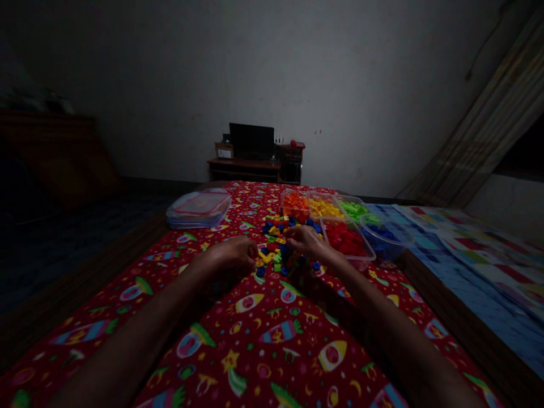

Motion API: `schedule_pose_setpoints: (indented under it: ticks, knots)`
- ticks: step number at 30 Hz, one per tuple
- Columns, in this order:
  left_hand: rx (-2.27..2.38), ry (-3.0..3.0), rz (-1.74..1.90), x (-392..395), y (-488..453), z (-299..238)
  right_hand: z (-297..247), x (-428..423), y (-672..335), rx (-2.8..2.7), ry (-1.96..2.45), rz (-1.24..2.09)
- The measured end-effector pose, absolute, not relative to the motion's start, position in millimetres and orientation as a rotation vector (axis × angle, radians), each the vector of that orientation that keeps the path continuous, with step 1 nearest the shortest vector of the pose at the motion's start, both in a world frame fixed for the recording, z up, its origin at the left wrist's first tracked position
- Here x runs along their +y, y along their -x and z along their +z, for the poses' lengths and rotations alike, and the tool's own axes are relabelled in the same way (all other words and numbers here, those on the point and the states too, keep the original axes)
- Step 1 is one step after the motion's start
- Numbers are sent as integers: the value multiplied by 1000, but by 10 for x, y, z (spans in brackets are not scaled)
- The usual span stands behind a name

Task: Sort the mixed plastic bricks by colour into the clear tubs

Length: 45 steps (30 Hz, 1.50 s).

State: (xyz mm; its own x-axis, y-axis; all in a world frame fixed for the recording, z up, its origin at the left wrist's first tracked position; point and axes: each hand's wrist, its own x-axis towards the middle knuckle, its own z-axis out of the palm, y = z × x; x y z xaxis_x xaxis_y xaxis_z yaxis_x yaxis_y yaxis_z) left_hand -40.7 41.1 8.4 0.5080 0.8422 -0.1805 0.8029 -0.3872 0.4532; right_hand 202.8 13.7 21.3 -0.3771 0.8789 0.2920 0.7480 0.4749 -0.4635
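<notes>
A heap of small plastic pieces in mixed colours (281,241) lies on the red patterned cloth (263,328). My left hand (232,253) rests at the heap's left edge with its fingers curled in; whether they hold a piece is hidden. My right hand (309,241) lies on the right side of the heap, fingers bent down among the pieces. Just beyond it stand clear tubs sorted by colour: orange (296,205), yellow (325,208), green (355,209), red (346,239) and blue (382,233).
A stack of clear lids with a red rim (199,208) sits at the cloth's far left. A chequered mat (476,255) lies to the right. A low wooden shelf with a dark screen (251,152) stands against the far wall. The room is dim.
</notes>
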Motion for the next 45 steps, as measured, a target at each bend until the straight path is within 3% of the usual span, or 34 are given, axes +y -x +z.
schedule_pose_setpoints:
  ticks: [6,10,15,20,27,32,45]
  knots:
    - [1323,-2036,687,409,177,91,220,122,-1909,-2055,1354,736]
    - [1130,-1747,883,336,-8,78,186,102,-1856,-2068,1176,754]
    - [1107,-1630,913,198,-157,44,209,32,-1851,-2278,1036,547]
    - [1042,-1587,1007,230,-187,3,379,89,-2125,-2262,1201,275]
    - [1263,-1935,938,274,-47,-23,401,328,-2904,-1958,1616,-143]
    - [1402,-2223,942,287,8,-10,421,357,-3089,-1846,1642,-264]
    - [1039,-2645,910,418,78,-369,483,29,-2258,-2337,1435,0]
